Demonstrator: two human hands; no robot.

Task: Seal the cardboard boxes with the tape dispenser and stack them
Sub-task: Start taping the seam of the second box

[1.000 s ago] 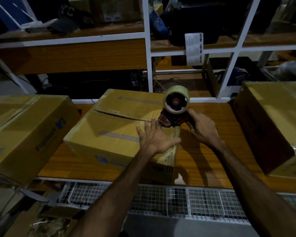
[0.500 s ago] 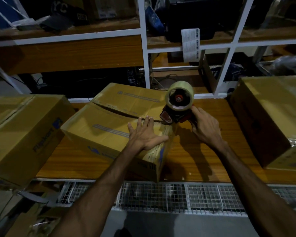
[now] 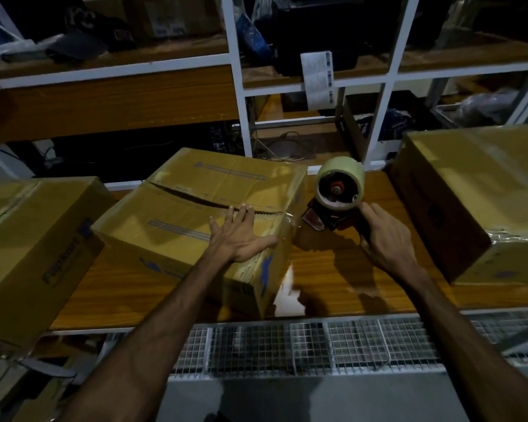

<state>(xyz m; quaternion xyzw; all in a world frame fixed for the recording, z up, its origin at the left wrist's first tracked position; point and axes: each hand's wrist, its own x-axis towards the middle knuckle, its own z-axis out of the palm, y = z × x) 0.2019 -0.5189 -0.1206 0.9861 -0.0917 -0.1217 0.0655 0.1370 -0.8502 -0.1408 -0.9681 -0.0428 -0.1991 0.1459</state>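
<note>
A cardboard box (image 3: 177,220) lies in the middle of the wooden table (image 3: 333,269), its top flaps meeting at a dark seam. My left hand (image 3: 241,236) presses flat on the near flap by the box's right end, fingers straight. My right hand (image 3: 381,239) grips the handle of the red tape dispenser (image 3: 333,205), which carries a pale tape roll and sits just off the box's right end. A clear strip of tape runs from the dispenser to the box's right edge.
A second cardboard box (image 3: 34,245) stands at the left and a taped one (image 3: 476,202) at the right. White-framed shelves (image 3: 235,71) with dark clutter rise behind the table. A wire-mesh rack (image 3: 287,345) runs along the table's near edge.
The middle box has slid left under my left hand. The dispenser has come off the box's right end and moved right and down toward the table, drawing tape out.
</note>
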